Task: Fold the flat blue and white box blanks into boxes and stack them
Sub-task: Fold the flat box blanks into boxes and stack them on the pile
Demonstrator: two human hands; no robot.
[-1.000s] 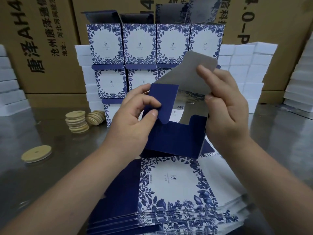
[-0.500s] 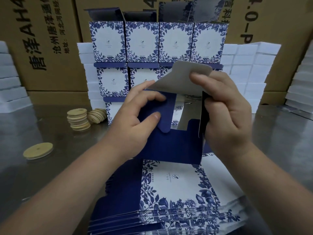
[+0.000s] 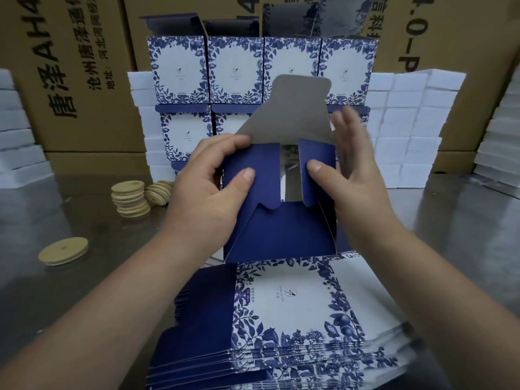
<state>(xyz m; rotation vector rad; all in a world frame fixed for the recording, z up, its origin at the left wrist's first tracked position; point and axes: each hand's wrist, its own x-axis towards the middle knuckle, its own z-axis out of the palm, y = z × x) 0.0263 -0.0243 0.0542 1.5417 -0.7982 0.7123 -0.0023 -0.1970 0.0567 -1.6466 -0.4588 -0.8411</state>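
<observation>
Single head cam, looks fwd & down, close over hands, facing stacked boxes (image 3: 233, 70) at back

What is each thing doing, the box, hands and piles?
box, half folded, blue side flaps in, grey flap up
left hand, grips the box's left flap
right hand, thumb presses right flap, fingers straight
flat blanks, piled unfolded
finished boxes, stacked, top lids open
wooden discs, stacked
</observation>
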